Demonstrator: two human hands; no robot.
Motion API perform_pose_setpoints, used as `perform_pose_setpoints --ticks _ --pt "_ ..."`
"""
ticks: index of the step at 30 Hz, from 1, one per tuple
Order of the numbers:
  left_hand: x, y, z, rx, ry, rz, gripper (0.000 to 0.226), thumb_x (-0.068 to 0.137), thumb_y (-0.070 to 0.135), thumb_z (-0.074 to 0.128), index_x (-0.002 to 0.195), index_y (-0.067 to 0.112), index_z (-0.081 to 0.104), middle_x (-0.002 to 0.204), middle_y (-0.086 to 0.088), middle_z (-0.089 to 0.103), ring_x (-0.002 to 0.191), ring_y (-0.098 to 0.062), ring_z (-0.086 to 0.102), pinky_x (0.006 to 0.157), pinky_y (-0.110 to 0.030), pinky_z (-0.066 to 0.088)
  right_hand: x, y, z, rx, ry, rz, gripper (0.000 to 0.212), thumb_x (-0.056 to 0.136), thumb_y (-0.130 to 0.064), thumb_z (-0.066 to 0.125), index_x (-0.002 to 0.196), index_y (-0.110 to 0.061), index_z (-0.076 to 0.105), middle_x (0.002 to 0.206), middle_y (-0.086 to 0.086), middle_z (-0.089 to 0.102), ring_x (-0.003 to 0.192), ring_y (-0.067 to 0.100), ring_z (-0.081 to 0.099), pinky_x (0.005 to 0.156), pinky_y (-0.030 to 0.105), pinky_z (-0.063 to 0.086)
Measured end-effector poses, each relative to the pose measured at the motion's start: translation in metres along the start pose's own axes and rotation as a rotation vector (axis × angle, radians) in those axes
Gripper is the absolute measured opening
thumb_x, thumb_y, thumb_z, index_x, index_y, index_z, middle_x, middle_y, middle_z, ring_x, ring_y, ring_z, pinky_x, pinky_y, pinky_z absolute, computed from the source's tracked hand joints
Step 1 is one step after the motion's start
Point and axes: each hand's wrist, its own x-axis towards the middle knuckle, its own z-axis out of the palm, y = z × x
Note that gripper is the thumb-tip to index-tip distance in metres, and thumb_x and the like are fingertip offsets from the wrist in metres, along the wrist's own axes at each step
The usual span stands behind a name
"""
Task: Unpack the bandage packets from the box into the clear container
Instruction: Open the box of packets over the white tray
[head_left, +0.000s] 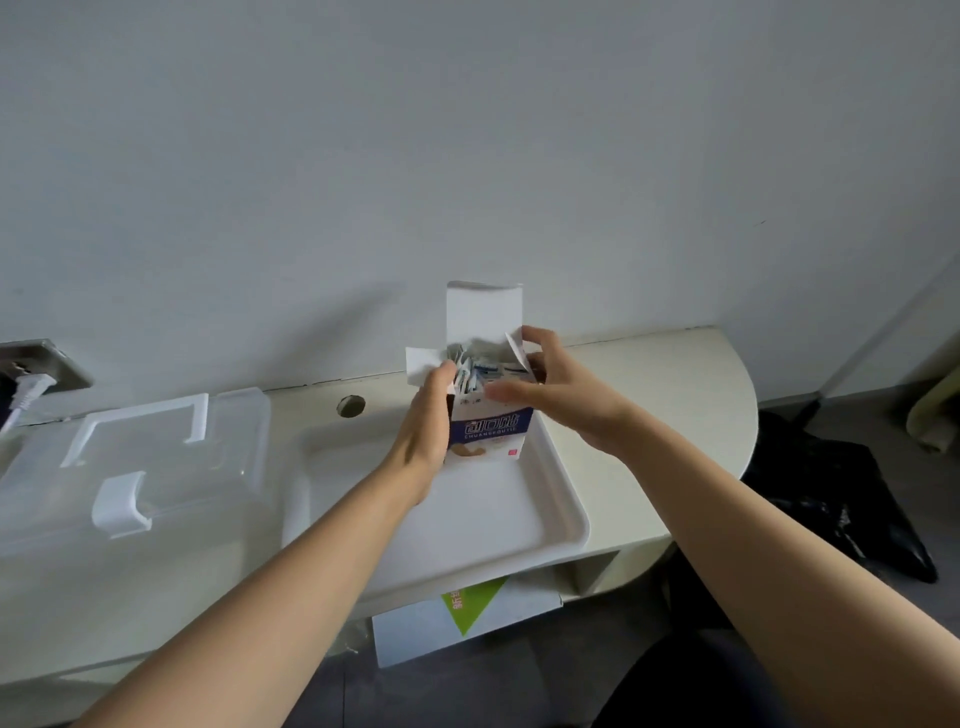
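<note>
A white and blue bandage box (493, 428) stands upright at the far end of a white tray (483, 525), its top flaps open. Several bandage packets (480, 371) stick up inside the open top. My left hand (426, 436) grips the box's left side. My right hand (550, 387) holds the box's right top edge by the side flap, with fingers reaching over the packets. The clear container (124, 467), a lidded plastic box with white handle and latch, sits on the desk to the left, its lid shut.
The cream desk (649, 415) ends in a rounded edge on the right and has a cable hole (351, 405) behind the tray. A wall socket with a plug (31, 376) is far left. A white carton (467, 618) stands under the desk; a black bag (841, 499) lies on the floor.
</note>
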Motion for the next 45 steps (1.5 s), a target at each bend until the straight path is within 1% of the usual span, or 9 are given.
perform_pose_setpoints --ticks 3,7,12,19,23,27,32,36,45 --pt "0.010 -0.003 0.017 -0.028 0.062 -0.039 0.064 0.081 0.061 0.031 0.104 0.015 0.070 0.094 -0.009 0.074 0.083 -0.024 0.069 0.066 -0.028 0.051 -0.003 0.009 -0.008 0.058 0.168 -0.077 0.018 0.096 -0.006 0.048 0.111 -0.013 0.053 0.097 0.005 0.065 0.079 0.009 0.065 0.071 0.025 0.054" --pt "0.027 -0.005 0.049 -0.048 0.087 -0.060 0.084 0.058 0.079 0.049 0.115 0.019 0.061 0.117 -0.008 0.064 0.104 -0.024 0.062 0.083 -0.035 0.049 -0.009 0.019 -0.038 0.151 0.441 -0.066 0.020 0.092 -0.014 0.045 0.083 -0.005 0.060 0.073 0.004 0.059 0.065 0.012 0.057 0.066 0.031 0.047" --pt "0.024 0.003 0.089 0.117 0.065 0.119 0.020 0.082 0.034 0.061 0.088 0.016 0.063 0.090 0.001 0.062 0.086 -0.016 0.057 0.077 -0.034 0.045 -0.019 0.032 -0.074 0.034 0.706 -0.008 0.027 0.090 -0.016 0.047 0.064 -0.014 0.042 0.053 -0.005 0.043 0.043 0.005 0.041 0.041 0.018 0.030" --pt "0.023 -0.007 0.095 0.081 -0.027 0.051 0.036 0.094 0.011 0.052 0.129 0.012 0.050 0.113 -0.013 0.060 0.086 -0.026 0.064 0.071 -0.033 0.058 -0.036 0.058 -0.083 0.097 0.755 0.087 0.011 0.094 -0.020 0.049 0.094 -0.012 0.056 0.087 0.013 0.061 0.072 0.020 0.057 0.060 0.029 0.042" --pt "0.015 -0.004 0.089 0.087 -0.007 0.030 0.045 0.095 0.018 0.052 0.138 0.016 0.039 0.107 -0.004 0.056 0.090 -0.028 0.066 0.085 -0.040 0.056 -0.047 0.035 -0.082 -0.094 0.926 0.036 0.059 0.089 -0.019 0.060 0.141 -0.011 0.033 0.123 0.007 0.052 0.100 0.015 0.053 0.068 0.003 0.038" --pt "-0.008 0.002 0.046 0.149 0.026 0.110 0.019 0.098 0.012 0.046 0.111 0.012 0.059 0.099 -0.005 0.063 0.074 -0.018 0.062 0.066 -0.028 0.050 -0.041 0.001 -0.062 -0.379 1.088 -0.335 0.054 0.079 -0.017 0.058 0.131 -0.013 0.045 0.127 0.005 0.047 0.116 0.021 0.041 0.102 0.036 0.034" --pt "-0.054 -0.007 -0.047 0.137 0.246 0.112 0.028 0.095 0.003 0.040 0.091 0.012 0.066 0.082 -0.004 0.066 0.066 -0.016 0.059 0.062 -0.026 0.044 -0.018 -0.039 0.037 -0.354 0.494 -0.607 0.027 0.083 -0.007 0.051 0.107 -0.015 0.061 0.110 -0.001 0.061 0.084 0.002 0.057 0.072 0.017 0.046" --pt "-0.097 -0.020 -0.124 -0.133 0.524 -0.124 0.026 0.094 0.008 0.040 0.092 0.014 0.065 0.083 -0.004 0.069 0.069 -0.017 0.062 0.060 -0.025 0.046 0.000 -0.039 0.125 -0.461 0.012 -0.537 0.030 0.088 -0.008 0.056 0.117 -0.017 0.059 0.120 0.001 0.054 0.097 0.010 0.059 0.079 0.016 0.048" --pt "-0.134 -0.035 -0.210 -0.687 0.684 -0.281 0.016 0.090 0.020 0.058 0.096 0.007 0.051 0.094 -0.014 0.054 0.082 -0.026 0.060 0.078 -0.040 0.057 0.019 -0.030 0.245 -1.058 -0.285 -0.482 0.069 0.084 -0.038 0.067 0.145 -0.030 0.035 0.155 -0.002 0.025 0.142 0.021 0.020 0.110 0.040 0.021"
